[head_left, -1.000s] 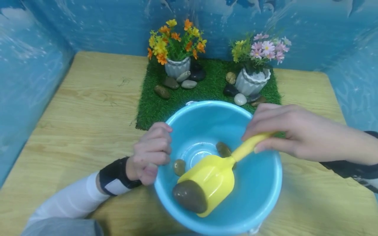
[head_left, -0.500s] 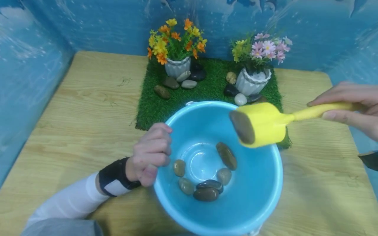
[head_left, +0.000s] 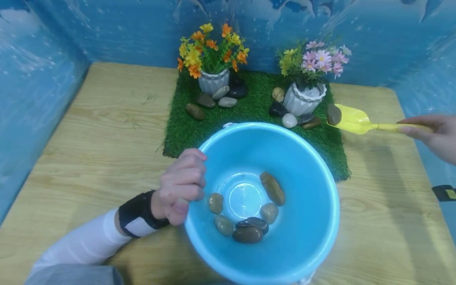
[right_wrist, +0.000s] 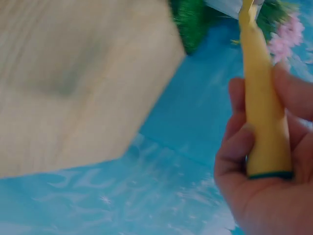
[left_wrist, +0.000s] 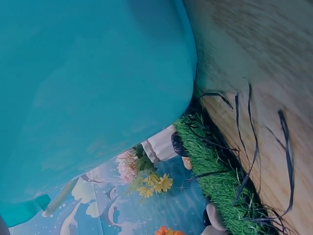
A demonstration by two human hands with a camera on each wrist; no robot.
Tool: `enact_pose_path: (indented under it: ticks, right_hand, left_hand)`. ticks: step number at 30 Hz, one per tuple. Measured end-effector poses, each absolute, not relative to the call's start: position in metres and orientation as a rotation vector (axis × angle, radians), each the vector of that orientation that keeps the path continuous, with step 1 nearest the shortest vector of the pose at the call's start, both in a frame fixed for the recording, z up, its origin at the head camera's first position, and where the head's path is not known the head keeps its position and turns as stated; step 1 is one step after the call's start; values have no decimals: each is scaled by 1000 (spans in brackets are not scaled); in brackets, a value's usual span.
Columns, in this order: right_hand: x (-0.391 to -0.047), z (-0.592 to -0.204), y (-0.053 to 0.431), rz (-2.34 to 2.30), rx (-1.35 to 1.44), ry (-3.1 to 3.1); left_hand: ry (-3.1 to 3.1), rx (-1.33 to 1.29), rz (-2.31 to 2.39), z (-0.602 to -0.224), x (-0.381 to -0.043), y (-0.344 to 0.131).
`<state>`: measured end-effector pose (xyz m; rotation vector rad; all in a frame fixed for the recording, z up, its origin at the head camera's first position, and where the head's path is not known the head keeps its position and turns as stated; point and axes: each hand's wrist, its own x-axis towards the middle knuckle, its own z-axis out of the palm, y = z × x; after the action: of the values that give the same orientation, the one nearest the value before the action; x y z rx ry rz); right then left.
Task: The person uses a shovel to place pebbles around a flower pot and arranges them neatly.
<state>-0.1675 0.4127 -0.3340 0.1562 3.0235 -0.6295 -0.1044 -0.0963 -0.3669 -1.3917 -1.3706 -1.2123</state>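
Note:
My left hand [head_left: 183,184] grips the left rim of a light blue bucket [head_left: 333,190]. Inside it, several smooth stones [head_left: 272,189] lie on the bottom. Off to the right, my right hand [head_left: 436,132] holds a yellow toy shovel [head_left: 354,120] by its handle; in the right wrist view the fingers curl round that handle [right_wrist: 264,107]. A brown-grey stone [head_left: 333,114] rides at the front edge of the scoop, beside the right edge of the green turf mat [head_left: 249,113]. The left wrist view is mostly filled by the bucket's outer wall [left_wrist: 93,88].
Two white flower pots stand on the mat, one with orange and yellow flowers [head_left: 212,47], the other with pink ones [head_left: 322,59]. Stones [head_left: 206,100] lie round both pots. The wooden table [head_left: 107,130] is bounded by blue printed walls [head_left: 142,31].
My right hand has carried the shovel and its stone up out of the bucket and away to the right, toward the mat's right edge. The left hand has stayed on the rim.

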Motion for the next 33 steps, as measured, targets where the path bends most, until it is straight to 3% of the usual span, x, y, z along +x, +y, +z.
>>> enact_pose_path:
  ticks: [3, 9, 23, 33]
  right_hand:
    - [-171, -337, 404, -435, 278, 2963]
    - [-177, -333, 386, -276, 241, 2969]
    - [-184, -298, 345, -8, -322, 3099]
    - [-166, -271, 324, 224, -447, 3183]
  left_hand:
    - [-1364, -1391, -1216, -366, -104, -96]
    - [-1346, -1391, -1224, -365, -103, -96]
    - [-1349, -1401, -1220, -365, -103, -96]
    - [-1362, -1405, -1224, -366, -102, -96]
